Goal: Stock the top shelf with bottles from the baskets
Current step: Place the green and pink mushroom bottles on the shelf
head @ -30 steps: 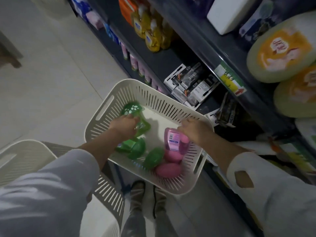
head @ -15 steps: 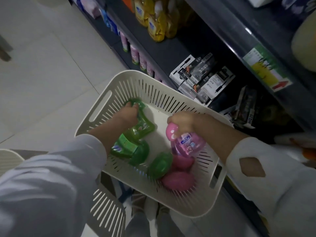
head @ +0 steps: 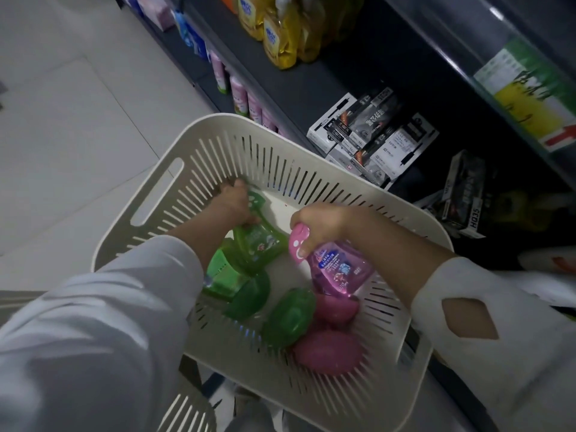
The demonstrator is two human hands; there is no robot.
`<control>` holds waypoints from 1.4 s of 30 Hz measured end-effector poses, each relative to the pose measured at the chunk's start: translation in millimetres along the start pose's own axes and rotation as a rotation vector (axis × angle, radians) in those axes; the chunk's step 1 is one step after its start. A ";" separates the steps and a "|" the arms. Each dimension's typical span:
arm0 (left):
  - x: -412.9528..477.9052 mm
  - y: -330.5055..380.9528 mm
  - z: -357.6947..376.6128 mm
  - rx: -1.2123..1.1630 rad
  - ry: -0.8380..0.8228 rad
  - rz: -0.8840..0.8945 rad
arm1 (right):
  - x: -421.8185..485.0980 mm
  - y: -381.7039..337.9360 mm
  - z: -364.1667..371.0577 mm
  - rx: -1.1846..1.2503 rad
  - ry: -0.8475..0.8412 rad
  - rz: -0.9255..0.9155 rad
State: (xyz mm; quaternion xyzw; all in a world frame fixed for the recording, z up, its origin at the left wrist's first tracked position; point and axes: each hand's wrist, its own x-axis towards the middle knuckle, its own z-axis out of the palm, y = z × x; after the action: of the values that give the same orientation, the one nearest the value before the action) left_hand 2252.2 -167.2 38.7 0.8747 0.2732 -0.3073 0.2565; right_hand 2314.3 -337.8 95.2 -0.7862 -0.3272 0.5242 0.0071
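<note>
At frame centre, inside the white basket (head: 146, 194), the right hand (head: 321, 221) now clamps the pink bottle (head: 338, 269) by its cap — raised off the pile — while the left hand (head: 233, 204) grips a green bottle (head: 260, 244). Both seem shelf-ready.

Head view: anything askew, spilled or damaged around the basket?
No spill visible. The boxes right of the basket lean toppled at odd angles, unlike the neater stack beside them. Right sleeve has a diamond-shaped opening; tear or design, cannot tell.
</note>
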 end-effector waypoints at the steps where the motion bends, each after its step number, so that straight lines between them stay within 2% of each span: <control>1: -0.3 -0.5 -0.3 -0.012 -0.010 0.008 | -1.6 -1.5 -0.6 0.002 -0.016 0.004; 5: -16.0 6.0 -8.2 0.095 0.000 0.080 | -15.3 -9.8 -3.3 -0.083 -0.097 0.037; 8: -46.1 18.3 -13.6 0.199 0.031 0.168 | -33.6 -18.5 -1.6 -0.130 -0.069 0.041; 11: -82.6 30.7 -13.7 0.203 0.001 0.250 | -59.8 -21.4 3.7 -0.088 0.031 0.067; 14: -120.5 42.1 -24.4 0.288 0.049 0.309 | -94.2 -23.2 4.9 -0.043 0.188 0.088; 20: -197.4 75.2 -77.3 0.283 0.132 0.430 | -184.5 -33.7 -2.0 0.041 0.453 0.069; 28: -313.6 155.6 -131.2 0.300 0.173 0.640 | -328.4 -34.1 3.5 0.174 0.693 0.155; 33: -409.9 211.5 -112.8 0.291 0.217 0.754 | -444.5 -18.6 49.3 0.232 0.834 0.206; 42: -616.1 319.9 -11.6 0.294 0.249 1.091 | -681.7 25.0 201.0 0.354 1.168 0.341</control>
State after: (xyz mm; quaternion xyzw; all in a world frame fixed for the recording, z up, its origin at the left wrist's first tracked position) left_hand 2052.3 -587.4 554.0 0.9450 -0.2350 -0.0599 0.2195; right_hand 1999.3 -780.0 554.6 -0.9706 -0.0477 0.0486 0.2307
